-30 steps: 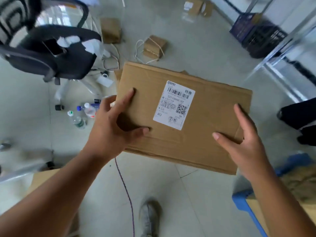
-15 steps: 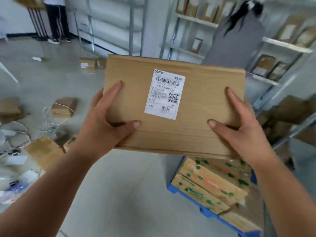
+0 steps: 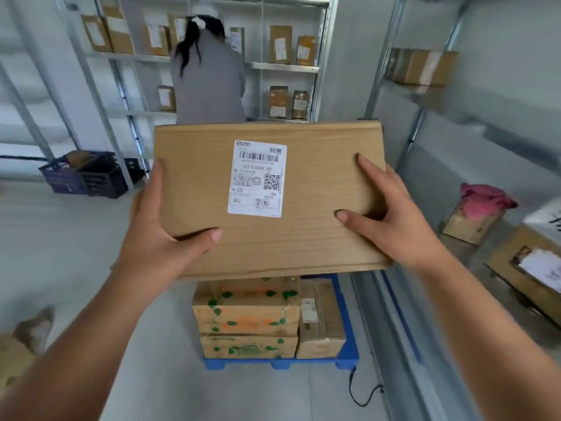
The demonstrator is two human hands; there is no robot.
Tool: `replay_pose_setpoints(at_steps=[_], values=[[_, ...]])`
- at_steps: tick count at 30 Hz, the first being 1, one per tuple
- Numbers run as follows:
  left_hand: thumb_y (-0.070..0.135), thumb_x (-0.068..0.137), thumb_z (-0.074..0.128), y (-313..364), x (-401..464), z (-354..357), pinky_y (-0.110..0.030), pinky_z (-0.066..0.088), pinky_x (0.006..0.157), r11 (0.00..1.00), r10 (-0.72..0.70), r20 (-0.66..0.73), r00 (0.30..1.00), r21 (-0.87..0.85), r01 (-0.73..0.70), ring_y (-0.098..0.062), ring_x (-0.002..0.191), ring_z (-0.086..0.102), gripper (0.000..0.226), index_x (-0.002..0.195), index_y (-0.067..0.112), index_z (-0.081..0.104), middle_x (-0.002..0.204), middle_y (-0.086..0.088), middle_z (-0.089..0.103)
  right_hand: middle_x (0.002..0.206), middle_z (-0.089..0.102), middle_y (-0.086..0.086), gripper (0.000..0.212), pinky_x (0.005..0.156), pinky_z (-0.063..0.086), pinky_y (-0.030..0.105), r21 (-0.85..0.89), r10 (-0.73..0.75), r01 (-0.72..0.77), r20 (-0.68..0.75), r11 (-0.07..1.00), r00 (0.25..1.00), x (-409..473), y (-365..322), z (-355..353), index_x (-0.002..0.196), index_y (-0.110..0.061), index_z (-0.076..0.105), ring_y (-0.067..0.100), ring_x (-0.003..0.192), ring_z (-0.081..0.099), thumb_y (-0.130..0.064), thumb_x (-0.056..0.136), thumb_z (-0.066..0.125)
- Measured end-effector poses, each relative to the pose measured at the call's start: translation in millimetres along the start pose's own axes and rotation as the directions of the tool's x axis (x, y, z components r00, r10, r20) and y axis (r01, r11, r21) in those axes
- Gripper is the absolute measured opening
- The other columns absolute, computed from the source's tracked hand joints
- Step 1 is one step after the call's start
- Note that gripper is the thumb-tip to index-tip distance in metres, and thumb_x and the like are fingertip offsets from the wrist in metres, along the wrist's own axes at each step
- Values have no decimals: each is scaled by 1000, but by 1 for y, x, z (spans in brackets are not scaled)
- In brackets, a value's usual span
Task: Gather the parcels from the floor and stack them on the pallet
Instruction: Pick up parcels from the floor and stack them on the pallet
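Observation:
A flat brown cardboard parcel (image 3: pixel 312 189) with a white shipping label is held up in front of me, over the pallet. My left hand (image 3: pixel 158 238) grips its left edge, thumb on top. My right hand (image 3: pixel 391 214) grips its right edge, thumb on top too. Below it stands the blue pallet (image 3: pixel 279 363). On it lie stacked cartons with green and orange print (image 3: pixel 246 311) and a plain brown box (image 3: pixel 321 323) beside them on the right.
A person in grey (image 3: pixel 209 74) stands at metal shelves (image 3: pixel 285 66) full of parcels behind the pallet. Dark crates (image 3: pixel 88 176) sit on the floor at left. Boxes, one with a pink cloth (image 3: pixel 482 199), fill a low shelf at right. A black cable (image 3: pixel 361 393) trails by the pallet.
I have turned from the littered floor toward the pallet, carrying the parcel in both hands. The pallet now lies straight ahead under the parcel, and the shelves and the person have come into full view.

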State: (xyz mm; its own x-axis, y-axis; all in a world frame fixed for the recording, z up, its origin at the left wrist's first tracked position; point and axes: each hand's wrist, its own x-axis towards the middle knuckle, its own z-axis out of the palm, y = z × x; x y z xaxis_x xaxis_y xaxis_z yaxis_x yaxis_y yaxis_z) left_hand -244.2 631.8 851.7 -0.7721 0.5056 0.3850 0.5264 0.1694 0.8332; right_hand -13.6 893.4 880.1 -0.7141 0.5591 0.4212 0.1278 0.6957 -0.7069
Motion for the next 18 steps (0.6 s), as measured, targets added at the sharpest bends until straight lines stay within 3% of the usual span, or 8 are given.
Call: replay_pose_setpoints(at_steps=[4,7,9,11,13,18], values=[[27,74,94,14,29,62,-33,33,120,1000,22,63,998,-15,-21,0,145,32,130,166,48,6,160,26,25,163,29,-12,92,108,17,-4,-46,33,-35,-64,998,997,14,41,-38,160,-41,32,-3,146,28,-33,84,83],[24,77,93,12,57,94,-17,36,108,999,21,106,994,-41,-17,4,138,32,129,167,46,3,149,29,24,163,30,-8,92,107,18,-5,-80,51,-60,-108,995,993,27,66,-48,160,-39,32,-2,145,29,-31,84,83],[28,77,93,9,80,112,-29,39,115,998,48,156,987,-48,-41,1,140,32,130,167,48,1,152,29,24,162,30,-7,91,109,19,-2,-101,75,-90,-140,991,987,36,79,-51,160,-40,30,-1,144,29,-32,85,82],[31,76,93,6,104,127,-46,40,120,996,70,204,976,-62,-59,-3,144,34,130,165,50,0,156,28,25,162,30,-8,91,121,22,15,-98,105,-122,-163,988,981,46,89,-51,160,-42,30,3,146,29,-31,86,82],[31,76,93,2,128,144,-47,38,122,996,77,234,969,-72,-62,-3,145,33,131,166,49,-1,158,26,24,163,29,-8,92,127,24,38,-94,125,-145,-193,985,973,60,99,-53,159,-43,30,6,149,28,-33,85,82],[32,77,93,-5,175,193,-36,32,117,992,92,310,946,-116,-58,-3,142,34,131,166,48,-3,162,18,27,163,29,-3,91,126,25,43,-171,196,-251,-287,953,938,85,128,-60,160,-42,30,13,148,29,-34,85,81]])
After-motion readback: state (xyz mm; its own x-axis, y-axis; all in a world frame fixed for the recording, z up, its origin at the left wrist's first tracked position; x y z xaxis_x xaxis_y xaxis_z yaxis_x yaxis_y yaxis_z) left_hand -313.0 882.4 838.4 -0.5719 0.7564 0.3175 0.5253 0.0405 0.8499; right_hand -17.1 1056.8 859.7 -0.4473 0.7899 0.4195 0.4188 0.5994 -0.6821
